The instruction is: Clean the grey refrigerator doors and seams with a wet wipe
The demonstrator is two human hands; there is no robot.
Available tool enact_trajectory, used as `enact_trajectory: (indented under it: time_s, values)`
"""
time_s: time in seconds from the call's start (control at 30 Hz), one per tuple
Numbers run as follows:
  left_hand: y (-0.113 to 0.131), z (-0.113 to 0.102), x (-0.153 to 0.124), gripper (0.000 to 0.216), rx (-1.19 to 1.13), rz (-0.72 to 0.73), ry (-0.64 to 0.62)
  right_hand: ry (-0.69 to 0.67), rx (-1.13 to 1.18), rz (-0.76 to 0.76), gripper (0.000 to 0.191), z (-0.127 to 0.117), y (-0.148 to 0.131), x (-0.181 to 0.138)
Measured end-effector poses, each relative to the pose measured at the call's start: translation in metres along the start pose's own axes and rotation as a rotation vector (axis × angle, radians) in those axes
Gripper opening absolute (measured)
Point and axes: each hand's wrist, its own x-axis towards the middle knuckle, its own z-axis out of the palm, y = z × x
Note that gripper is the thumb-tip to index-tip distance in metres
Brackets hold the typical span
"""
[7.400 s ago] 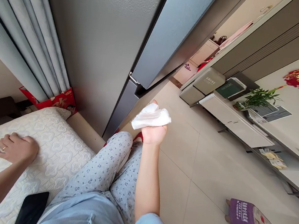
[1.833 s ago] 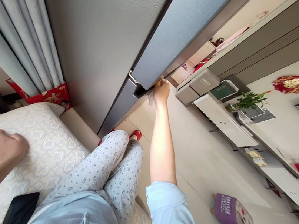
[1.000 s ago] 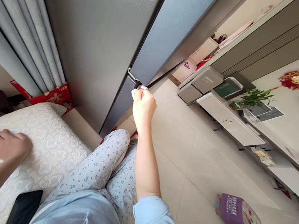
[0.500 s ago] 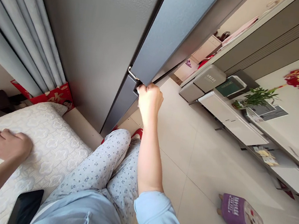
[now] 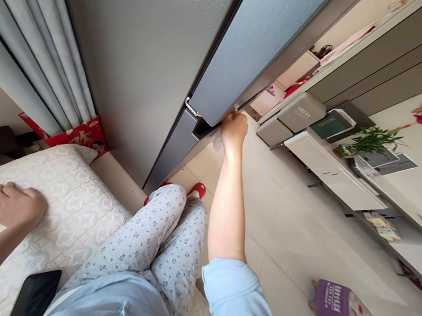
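Observation:
My right hand (image 5: 234, 131) is closed at the lower front edge of the upper door (image 5: 257, 43) of a grey refrigerator, its fingertips hidden behind the knuckles. Left of it, a metal hinge (image 5: 192, 106) sits between the upper door and the lower door (image 5: 171, 144). My left hand (image 5: 16, 204) rests palm down on a cream quilted cover (image 5: 82, 197), fingers loosely spread, with a ring on one finger. Near my left forearm a black phone (image 5: 36, 293) lies on the same cover.
Grey curtains (image 5: 27, 30) and a red box (image 5: 83, 133) stand left of the refrigerator side panel (image 5: 132, 46). To the right are a purple stool (image 5: 346, 315) on the tiled floor and a long white cabinet (image 5: 336, 169) bearing a green plant (image 5: 372, 140).
My right hand has moved right, away from the hinge, along the upper door's lower edge. The view has shifted slightly. My left hand stays in place.

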Motion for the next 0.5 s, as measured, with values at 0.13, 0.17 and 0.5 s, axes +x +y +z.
enact_trajectory:
  time_s: [0.13, 0.17, 0.5]
  values:
    - [0.003, -0.002, 0.0, 0.063, 0.023, -0.011, -0.013, -0.008, 0.005, 0.037, 0.029, 0.004, 0.012, 0.025]
    - [0.004, -0.003, 0.0, 0.063, 0.025, -0.007, -0.013, -0.003, 0.008, 0.042, 0.03, 0.005, 0.015, 0.031]
    - [0.001, 0.001, 0.003, 0.062, 0.066, -0.021, -0.02, 0.048, -0.049, 0.018, 0.028, 0.012, 0.051, 0.099]
